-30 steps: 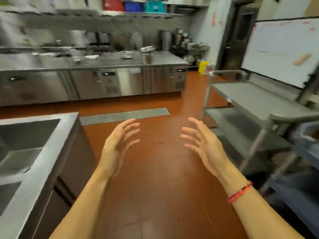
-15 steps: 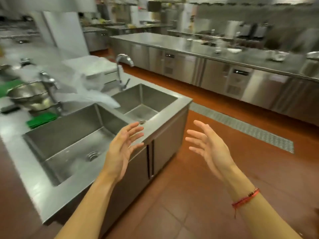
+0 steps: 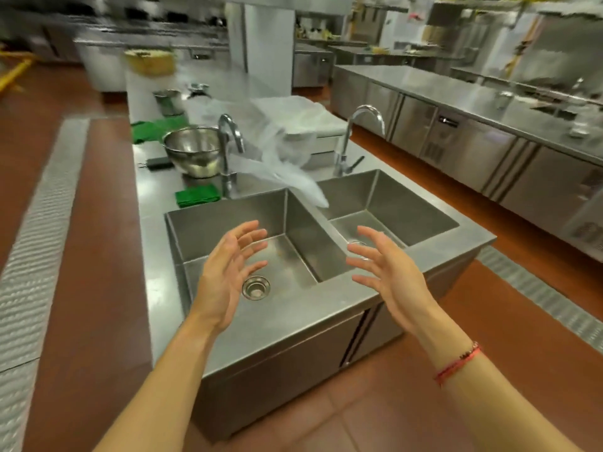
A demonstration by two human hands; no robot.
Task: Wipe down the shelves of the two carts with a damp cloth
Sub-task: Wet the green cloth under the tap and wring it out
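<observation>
My left hand (image 3: 225, 275) and my right hand (image 3: 390, 272) are both held out in front of me, fingers spread, palms facing each other, holding nothing. They hover above the near edge of a steel double sink (image 3: 293, 308). A folded green cloth (image 3: 196, 195) lies on the counter beside the left faucet (image 3: 228, 148). Another green cloth (image 3: 156, 128) lies farther back. A white plastic sheet (image 3: 280, 158) hangs from the counter over the divider between the basins. No cart is in view.
A steel mixing bowl (image 3: 192, 151) stands behind the left basin, a small steel pot (image 3: 168, 101) farther back. A second faucet (image 3: 355, 138) stands at the right basin. Long steel counters (image 3: 473, 125) run along the right. Floor drain grates (image 3: 36, 223) lie left and right.
The view has swung left from the cart to the sink, which now lies directly under my hands. Both hands kept the same spread pose.
</observation>
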